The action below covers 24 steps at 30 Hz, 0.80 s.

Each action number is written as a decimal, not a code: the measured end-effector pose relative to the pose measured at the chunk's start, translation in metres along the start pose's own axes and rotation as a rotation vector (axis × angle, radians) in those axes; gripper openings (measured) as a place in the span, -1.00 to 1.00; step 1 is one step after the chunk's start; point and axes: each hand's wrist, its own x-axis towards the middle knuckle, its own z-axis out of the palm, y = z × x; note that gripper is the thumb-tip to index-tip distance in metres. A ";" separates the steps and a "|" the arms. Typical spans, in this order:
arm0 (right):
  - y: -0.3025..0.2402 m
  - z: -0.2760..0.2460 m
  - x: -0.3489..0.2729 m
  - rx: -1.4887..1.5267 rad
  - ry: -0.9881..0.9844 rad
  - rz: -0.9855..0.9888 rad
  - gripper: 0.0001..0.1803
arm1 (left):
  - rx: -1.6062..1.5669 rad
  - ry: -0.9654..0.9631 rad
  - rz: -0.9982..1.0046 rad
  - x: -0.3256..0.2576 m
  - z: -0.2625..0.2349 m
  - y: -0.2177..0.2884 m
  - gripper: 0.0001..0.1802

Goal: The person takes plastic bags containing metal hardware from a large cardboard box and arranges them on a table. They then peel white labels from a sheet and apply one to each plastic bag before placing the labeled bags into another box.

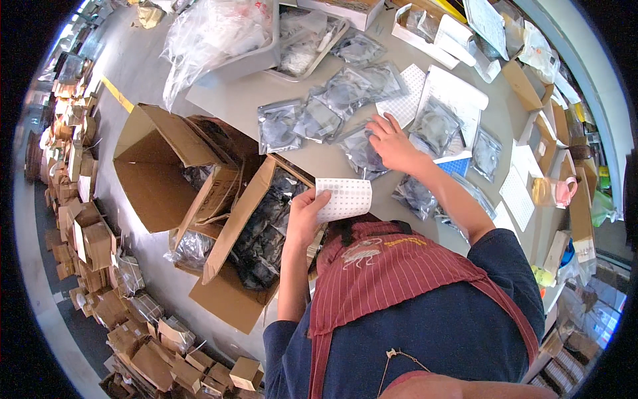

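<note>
My left hand point(307, 211) is closed on a white sticker sheet point(345, 198) printed with rows of small grey marks, thumb on top, at the table's near edge. Farther forward, my right hand point(393, 143) reaches over the table with its fingers apart. Under and beside those fingers lies a clear plastic bag point(362, 151) with something dark inside; whether the fingertips touch it I cannot tell. More such bags point(349, 90) lie in a loose row beyond, and another bag point(436, 126) rests on white papers to the right.
Left of the table, an open carton point(256, 233) holds many dark bagged items, next to another open box point(156, 166). A grey bin point(246, 63) with clear plastic stands at the back left. Right of my arm are a printed sheet point(517, 198) and a pink-handled cup point(555, 191).
</note>
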 end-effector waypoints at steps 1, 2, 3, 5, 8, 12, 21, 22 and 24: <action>-0.001 0.001 0.001 -0.073 0.015 0.033 -0.73 | -0.001 0.002 0.001 0.000 0.002 0.002 -0.74; -0.002 0.002 0.002 -0.146 0.030 0.067 -0.69 | 0.001 0.012 0.010 -0.001 0.005 0.004 -0.74; -0.001 0.000 0.002 -0.146 0.030 0.066 -0.69 | 0.004 0.022 0.018 0.000 0.007 0.005 -0.74; -0.010 -0.020 0.008 0.002 0.164 0.258 -0.62 | -0.018 0.043 0.043 0.001 0.005 0.003 -0.74; -0.023 -0.029 0.009 0.595 0.157 0.162 -0.56 | -0.046 0.062 0.060 0.003 0.005 0.001 -0.75; -0.065 -0.060 0.008 0.962 -0.022 0.091 -0.59 | -0.105 0.052 0.040 0.005 0.007 0.001 -0.75; -0.085 -0.063 0.005 0.844 0.192 -0.044 -0.62 | -0.073 -0.030 -0.045 0.006 0.022 0.003 -0.72; -0.087 -0.066 0.006 0.732 0.267 -0.068 -0.64 | -0.089 -0.035 -0.036 0.007 0.022 0.004 -0.72; -0.092 -0.073 0.009 0.620 0.342 -0.095 -0.66 | -0.107 -0.038 -0.025 0.007 0.023 0.007 -0.73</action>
